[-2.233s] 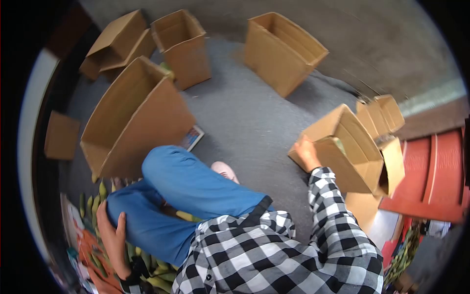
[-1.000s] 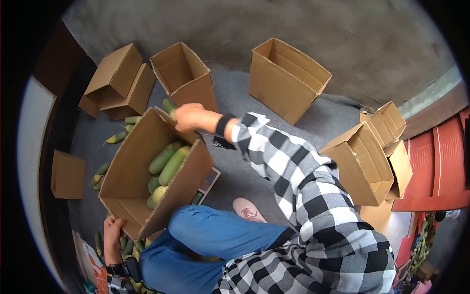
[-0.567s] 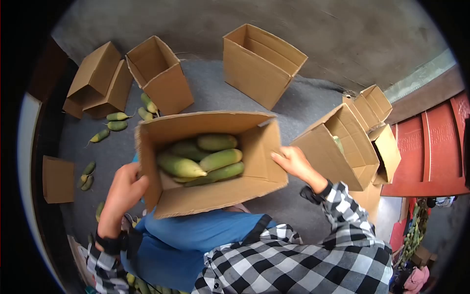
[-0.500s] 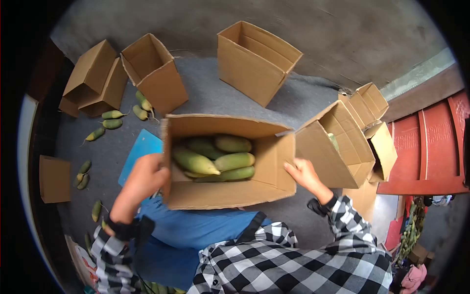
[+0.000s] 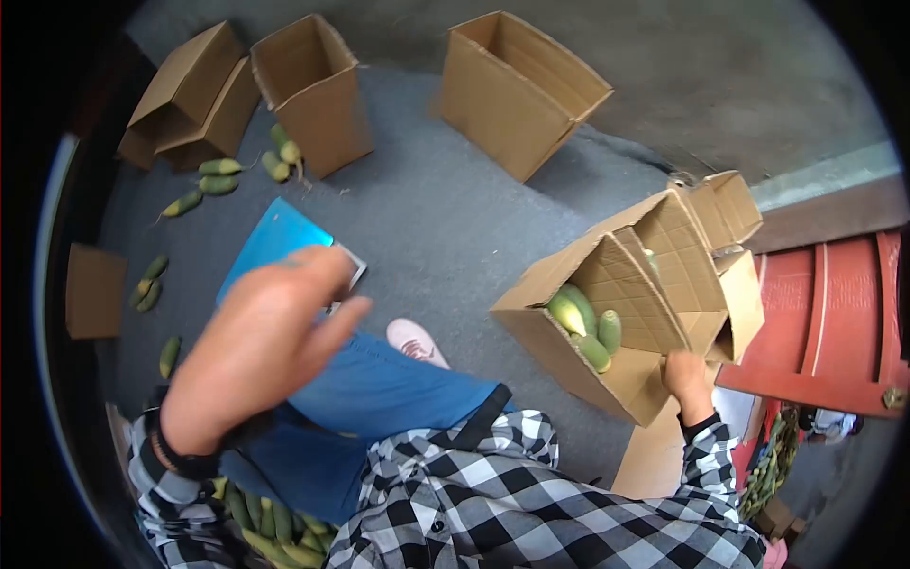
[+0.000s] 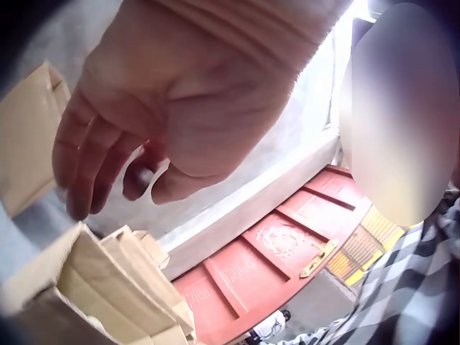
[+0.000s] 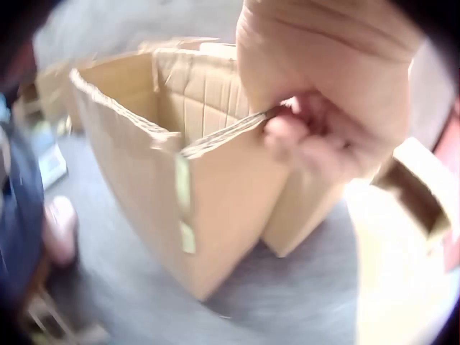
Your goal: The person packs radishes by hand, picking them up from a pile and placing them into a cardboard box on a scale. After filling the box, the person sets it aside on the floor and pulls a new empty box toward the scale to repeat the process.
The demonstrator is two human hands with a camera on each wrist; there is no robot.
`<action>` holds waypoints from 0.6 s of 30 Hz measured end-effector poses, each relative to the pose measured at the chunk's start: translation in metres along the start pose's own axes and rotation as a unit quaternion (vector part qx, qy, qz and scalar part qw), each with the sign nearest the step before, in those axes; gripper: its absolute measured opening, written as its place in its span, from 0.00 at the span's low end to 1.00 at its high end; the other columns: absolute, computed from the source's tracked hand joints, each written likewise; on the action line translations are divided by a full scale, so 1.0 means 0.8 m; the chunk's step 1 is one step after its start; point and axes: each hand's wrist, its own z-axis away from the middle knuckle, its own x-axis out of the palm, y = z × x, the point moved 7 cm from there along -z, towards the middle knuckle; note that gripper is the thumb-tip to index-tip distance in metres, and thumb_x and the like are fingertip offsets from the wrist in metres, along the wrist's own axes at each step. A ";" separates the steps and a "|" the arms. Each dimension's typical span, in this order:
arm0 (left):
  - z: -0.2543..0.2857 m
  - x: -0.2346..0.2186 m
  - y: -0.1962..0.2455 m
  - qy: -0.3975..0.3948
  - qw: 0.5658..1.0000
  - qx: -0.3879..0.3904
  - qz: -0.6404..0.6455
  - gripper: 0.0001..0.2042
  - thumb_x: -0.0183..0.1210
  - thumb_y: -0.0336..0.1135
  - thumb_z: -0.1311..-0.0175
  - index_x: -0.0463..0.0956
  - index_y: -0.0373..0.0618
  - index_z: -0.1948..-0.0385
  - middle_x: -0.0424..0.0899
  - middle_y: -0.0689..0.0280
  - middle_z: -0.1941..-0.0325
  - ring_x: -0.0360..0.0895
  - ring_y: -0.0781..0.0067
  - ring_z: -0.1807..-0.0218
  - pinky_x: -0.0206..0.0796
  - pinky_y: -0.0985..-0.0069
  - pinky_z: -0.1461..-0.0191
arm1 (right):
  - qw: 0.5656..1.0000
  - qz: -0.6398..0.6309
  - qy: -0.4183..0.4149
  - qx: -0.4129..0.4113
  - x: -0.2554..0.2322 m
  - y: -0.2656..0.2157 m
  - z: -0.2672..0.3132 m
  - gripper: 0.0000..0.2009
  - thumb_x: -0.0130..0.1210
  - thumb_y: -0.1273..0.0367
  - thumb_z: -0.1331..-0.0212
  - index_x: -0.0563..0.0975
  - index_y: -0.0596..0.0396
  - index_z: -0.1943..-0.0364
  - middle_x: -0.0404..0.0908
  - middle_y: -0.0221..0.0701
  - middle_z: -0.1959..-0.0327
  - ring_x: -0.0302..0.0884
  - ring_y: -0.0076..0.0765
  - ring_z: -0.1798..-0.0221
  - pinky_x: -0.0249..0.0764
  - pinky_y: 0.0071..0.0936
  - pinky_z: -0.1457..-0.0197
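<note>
Produce (image 5: 583,327) partly hidden by box wall (image 5: 635,284) (wrist views blurred).

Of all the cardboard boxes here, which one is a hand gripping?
The tilted box with green vegetables inside, at right; the right hand pinches its edge. The other boxes stand untouched.

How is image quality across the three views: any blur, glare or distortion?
Head view: strong fisheye bending with a dark vignette; the left hand close to the lens is smeared. Left wrist view: backlit, with glare behind the hand and a blurred patch at right. Right wrist view: soft all over, the right hand and box motion-blurred.
</note>
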 end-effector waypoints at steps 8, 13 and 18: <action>0.189 -0.058 -0.070 0.020 0.969 -0.238 -0.067 0.10 0.63 0.29 0.45 0.71 0.36 0.67 0.76 0.52 0.68 0.76 0.46 0.63 0.67 0.61 0.59 | 0.875 -0.210 0.349 -0.264 -0.430 -0.244 -0.133 0.16 0.55 0.58 0.38 0.77 0.57 0.72 0.80 0.44 0.70 0.79 0.53 0.63 0.74 0.47 0.60; 0.299 0.007 -0.136 0.054 0.923 -0.357 -0.133 0.26 0.67 0.34 0.49 0.69 0.36 0.48 0.70 0.46 0.41 0.68 0.41 0.39 0.61 0.59 0.36 | 0.903 -0.145 0.392 -0.102 -0.468 -0.213 -0.361 0.24 0.59 0.56 0.42 0.74 0.58 0.46 0.76 0.45 0.43 0.72 0.49 0.38 0.70 0.41 0.36; 0.344 0.059 -0.158 0.202 0.866 -0.389 -0.239 0.29 0.65 0.36 0.48 0.69 0.39 0.42 0.68 0.48 0.36 0.65 0.42 0.34 0.55 0.55 0.31 | 0.916 -0.172 0.362 -0.009 -0.406 -0.148 -0.499 0.36 0.63 0.52 0.45 0.66 0.59 0.37 0.73 0.50 0.39 0.70 0.51 0.34 0.68 0.43 0.34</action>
